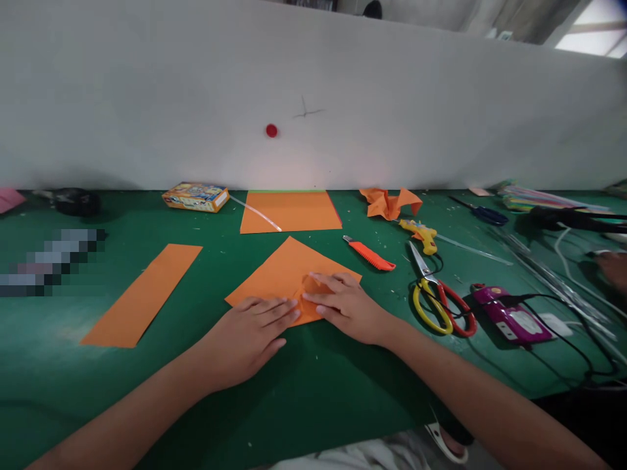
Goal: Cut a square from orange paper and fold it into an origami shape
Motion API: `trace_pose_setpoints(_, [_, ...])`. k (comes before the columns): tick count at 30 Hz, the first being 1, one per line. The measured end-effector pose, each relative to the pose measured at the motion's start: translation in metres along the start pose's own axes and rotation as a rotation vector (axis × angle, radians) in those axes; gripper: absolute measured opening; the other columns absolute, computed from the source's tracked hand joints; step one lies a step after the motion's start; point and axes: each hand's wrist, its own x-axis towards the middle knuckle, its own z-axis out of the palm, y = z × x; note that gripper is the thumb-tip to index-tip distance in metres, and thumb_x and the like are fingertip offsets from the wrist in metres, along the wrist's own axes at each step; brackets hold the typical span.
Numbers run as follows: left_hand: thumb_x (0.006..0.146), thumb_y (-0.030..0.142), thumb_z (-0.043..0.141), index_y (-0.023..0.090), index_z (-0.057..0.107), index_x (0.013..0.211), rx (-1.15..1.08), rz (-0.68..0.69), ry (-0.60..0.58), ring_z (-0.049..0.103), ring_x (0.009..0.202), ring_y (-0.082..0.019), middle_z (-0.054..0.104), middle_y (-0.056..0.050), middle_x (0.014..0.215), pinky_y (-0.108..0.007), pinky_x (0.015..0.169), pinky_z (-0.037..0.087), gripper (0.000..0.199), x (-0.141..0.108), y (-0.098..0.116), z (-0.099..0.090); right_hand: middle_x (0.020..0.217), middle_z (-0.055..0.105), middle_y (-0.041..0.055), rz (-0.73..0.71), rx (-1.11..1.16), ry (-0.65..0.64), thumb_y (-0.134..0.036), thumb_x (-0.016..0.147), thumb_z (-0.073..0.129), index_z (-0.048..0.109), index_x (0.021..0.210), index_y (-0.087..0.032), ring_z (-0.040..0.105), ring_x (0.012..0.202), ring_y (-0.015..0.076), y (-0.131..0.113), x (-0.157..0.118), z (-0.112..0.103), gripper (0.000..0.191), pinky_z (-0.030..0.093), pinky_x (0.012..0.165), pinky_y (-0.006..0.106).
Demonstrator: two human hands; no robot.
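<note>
Bare forearms [147,406] slant forward, and I see left hand [251,336] and right hand [356,310] lying flat, fingers extended, on the orange sheet [289,267] beneath them, which could wrinkle or skew if the hands press unevenly

My plain orange paper [289,267] stands out on a green table [313,398]. Right of the paper: an orange-red cutter [371,254], a yellow glue gun [421,234], yellow-and-red-handled scissors [427,276]. Left of it: a plain orange strip [142,297]; behind, leftward, a box [196,196] patterned yellow, orange and blue.
</note>
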Motion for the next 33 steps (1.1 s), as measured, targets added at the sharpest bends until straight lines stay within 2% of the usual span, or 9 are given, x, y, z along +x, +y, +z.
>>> trace_pose_setpoints(10, [0.109, 0.032, 0.036, 0.030, 0.053, 0.148, 0.130, -0.009, 0.011, 0.056, 0.135, -0.023, 0.061, -0.002, 0.148, -0.038, 0.105, 0.038, 0.043, 0.001, 0.001, -0.008, 0.165, 0.039, 0.0031, -0.015, -0.033, -0.004, -0.043, 0.107, 0.041, 0.060, 0.145, -0.035, 0.039, 0.141, 0.0339, 0.002, -0.001, 0.002, 0.043, 0.031, 0.116, 0.057])
trace_pose_setpoints(17, [0.108, 0.029, 0.038, 0.025, 0.058, 0.144, 0.173, 0.009, 0.005, 0.057, 0.132, -0.027, 0.063, -0.002, 0.146, -0.042, 0.101, 0.037, 0.042, 0.003, 0.002, -0.010, 0.165, 0.039, 0.0041, -0.040, -0.026, -0.012, -0.043, 0.107, 0.041, 0.058, 0.147, -0.036, 0.038, 0.142, 0.0332, 0.004, -0.002, 0.001, 0.044, 0.033, 0.115, 0.056])
trace_pose_setpoints(24, [0.104, 0.044, 0.050, 0.023, 0.063, 0.138, 0.018, 0.098, 0.022, 0.057, 0.132, -0.029, 0.065, -0.005, 0.142, -0.042, 0.107, 0.038, 0.042, -0.003, -0.002, -0.020, 0.165, 0.040, 0.0006, -0.017, -0.053, -0.027, -0.046, 0.105, 0.047, 0.057, 0.146, -0.041, 0.039, 0.140, 0.0352, 0.000, -0.003, -0.006, 0.043, 0.033, 0.112, 0.058])
trace_pose_setpoints(30, [0.104, 0.040, 0.052, 0.026, 0.070, 0.128, -0.058, 0.131, 0.015, 0.058, 0.132, -0.028, 0.072, -0.003, 0.131, -0.043, 0.110, 0.037, 0.033, -0.007, -0.011, -0.028, 0.165, 0.039, 0.0012, -0.020, -0.076, -0.039, -0.049, 0.105, 0.046, 0.057, 0.146, -0.042, 0.040, 0.140, 0.0350, 0.000, -0.002, -0.007, 0.043, 0.034, 0.111, 0.058])
trace_pose_setpoints(33, [0.105, 0.034, 0.051, 0.028, 0.071, 0.126, -0.085, 0.141, -0.013, 0.057, 0.135, -0.026, 0.071, 0.001, 0.133, -0.042, 0.112, 0.036, 0.030, -0.008, -0.017, -0.032, 0.165, 0.039, 0.0008, -0.026, -0.073, -0.042, -0.049, 0.105, 0.046, 0.057, 0.146, -0.041, 0.040, 0.140, 0.0344, 0.001, -0.003, -0.007, 0.044, 0.033, 0.112, 0.057])
